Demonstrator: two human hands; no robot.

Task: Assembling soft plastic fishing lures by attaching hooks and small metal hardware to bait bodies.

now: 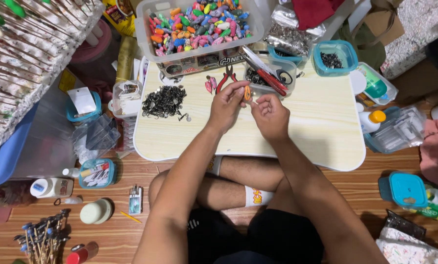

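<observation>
Left hand (226,105) pinches small orange oval lure body (247,92); right hand (270,115) loosely curled beside it, contents unclear. Two pink pieces (210,83) lie beside red pliers (226,77); full clear tub of coloured bodies (199,24) behind pliers remains.

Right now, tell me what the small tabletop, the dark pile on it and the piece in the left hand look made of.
Tabletop: pale wood-grain laminate, probably, matte. Dark pile: small metal parts, seemingly, with glinting edges. Orange piece pinched by the left hand: glossy, perhaps painted plastic; too small to confirm.
</observation>
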